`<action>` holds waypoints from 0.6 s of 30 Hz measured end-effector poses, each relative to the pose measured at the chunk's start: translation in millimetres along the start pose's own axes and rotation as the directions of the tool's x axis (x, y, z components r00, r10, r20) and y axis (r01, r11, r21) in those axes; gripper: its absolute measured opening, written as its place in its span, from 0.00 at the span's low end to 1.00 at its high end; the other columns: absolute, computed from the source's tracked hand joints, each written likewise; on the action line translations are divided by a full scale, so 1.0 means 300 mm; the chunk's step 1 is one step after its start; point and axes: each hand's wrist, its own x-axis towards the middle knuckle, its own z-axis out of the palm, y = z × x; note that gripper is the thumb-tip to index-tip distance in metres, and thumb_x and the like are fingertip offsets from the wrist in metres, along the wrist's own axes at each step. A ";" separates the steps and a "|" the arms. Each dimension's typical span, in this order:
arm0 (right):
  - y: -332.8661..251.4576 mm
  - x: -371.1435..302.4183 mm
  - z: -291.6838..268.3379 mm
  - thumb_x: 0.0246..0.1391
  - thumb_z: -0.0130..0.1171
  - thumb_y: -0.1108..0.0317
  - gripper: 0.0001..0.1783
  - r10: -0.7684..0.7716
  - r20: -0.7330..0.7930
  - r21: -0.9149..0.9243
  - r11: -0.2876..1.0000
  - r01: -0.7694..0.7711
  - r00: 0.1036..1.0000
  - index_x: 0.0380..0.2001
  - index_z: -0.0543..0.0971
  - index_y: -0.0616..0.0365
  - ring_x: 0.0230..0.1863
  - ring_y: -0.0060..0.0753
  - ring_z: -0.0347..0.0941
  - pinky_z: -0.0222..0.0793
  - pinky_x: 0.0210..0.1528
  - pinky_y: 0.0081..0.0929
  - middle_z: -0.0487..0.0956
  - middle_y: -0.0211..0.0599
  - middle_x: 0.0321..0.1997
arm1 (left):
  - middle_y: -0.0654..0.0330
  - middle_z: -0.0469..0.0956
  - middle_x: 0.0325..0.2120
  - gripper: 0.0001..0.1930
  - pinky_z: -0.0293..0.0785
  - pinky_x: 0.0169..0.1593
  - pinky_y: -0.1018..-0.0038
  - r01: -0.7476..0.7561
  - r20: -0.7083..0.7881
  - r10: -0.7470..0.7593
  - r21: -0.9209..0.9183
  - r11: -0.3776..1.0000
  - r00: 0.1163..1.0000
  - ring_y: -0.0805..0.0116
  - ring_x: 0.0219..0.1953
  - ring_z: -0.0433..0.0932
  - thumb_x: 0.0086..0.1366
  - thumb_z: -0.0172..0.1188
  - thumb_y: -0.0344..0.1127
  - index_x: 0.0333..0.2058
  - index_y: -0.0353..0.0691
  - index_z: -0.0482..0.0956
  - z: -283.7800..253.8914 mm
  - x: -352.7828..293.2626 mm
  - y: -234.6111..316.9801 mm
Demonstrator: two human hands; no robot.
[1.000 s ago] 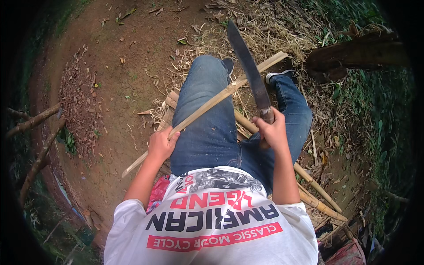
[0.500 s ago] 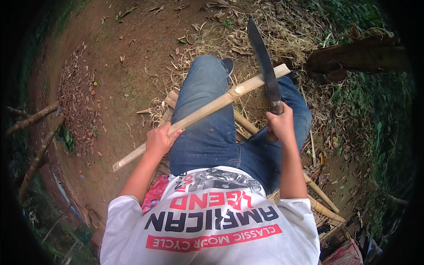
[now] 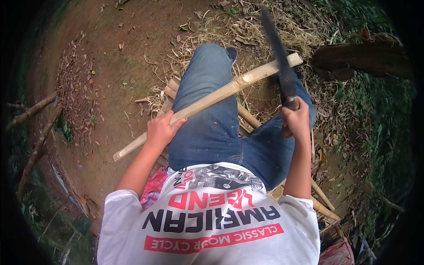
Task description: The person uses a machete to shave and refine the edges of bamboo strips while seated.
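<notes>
A long split bamboo strip (image 3: 212, 98) lies slantwise over my left thigh, its far end up at the right. Around its nearer part my left hand (image 3: 161, 129) is closed, thumb on top. My right hand (image 3: 296, 118) grips the wooden handle of a machete (image 3: 279, 53). The dark blade points away from me and crosses the strip close to its far end; it is slightly blurred. Whether the edge touches the bamboo I cannot tell.
Bamboo poles (image 3: 248, 115) lie beneath and beside my legs. Curly pale shavings (image 3: 247, 22) cover the ground ahead. A dark log (image 3: 362, 59) lies at the far right, branches (image 3: 37, 110) stand at the left, and red cloth (image 3: 154, 187) is by my left hip.
My right hand and the machete have moved right and slightly away from me. The bamboo strip's far end has shifted up and right; my left hand still holds it.
</notes>
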 end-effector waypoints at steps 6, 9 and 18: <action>0.043 -0.060 0.087 0.41 0.57 0.79 0.11 0.022 0.085 -0.034 0.999 -0.019 0.996 0.33 0.74 0.63 0.15 0.22 0.66 0.62 0.17 0.25 0.70 0.27 0.17 | 0.47 0.79 0.23 0.31 0.74 0.32 0.55 0.056 0.027 -0.056 -0.004 0.998 0.998 0.46 0.28 0.80 0.60 0.55 0.64 0.36 0.36 0.80 -0.013 -0.001 0.006; 0.001 -0.024 -0.013 0.41 0.56 0.80 0.11 0.047 0.119 -0.005 0.999 -0.047 0.992 0.32 0.74 0.63 0.13 0.20 0.65 0.59 0.14 0.23 0.70 0.28 0.17 | 0.45 0.79 0.23 0.32 0.74 0.32 0.55 0.030 -0.018 -0.031 -0.036 0.999 0.999 0.45 0.28 0.80 0.60 0.55 0.64 0.38 0.36 0.81 -0.004 -0.003 -0.002; 0.027 -0.059 0.021 0.41 0.57 0.80 0.11 0.066 0.169 0.001 0.998 -0.068 0.983 0.32 0.73 0.64 0.12 0.22 0.66 0.60 0.14 0.24 0.70 0.29 0.16 | 0.42 0.78 0.22 0.34 0.75 0.32 0.54 0.066 0.020 -0.066 -0.030 0.997 0.998 0.44 0.28 0.80 0.60 0.54 0.66 0.39 0.33 0.81 -0.003 0.001 -0.010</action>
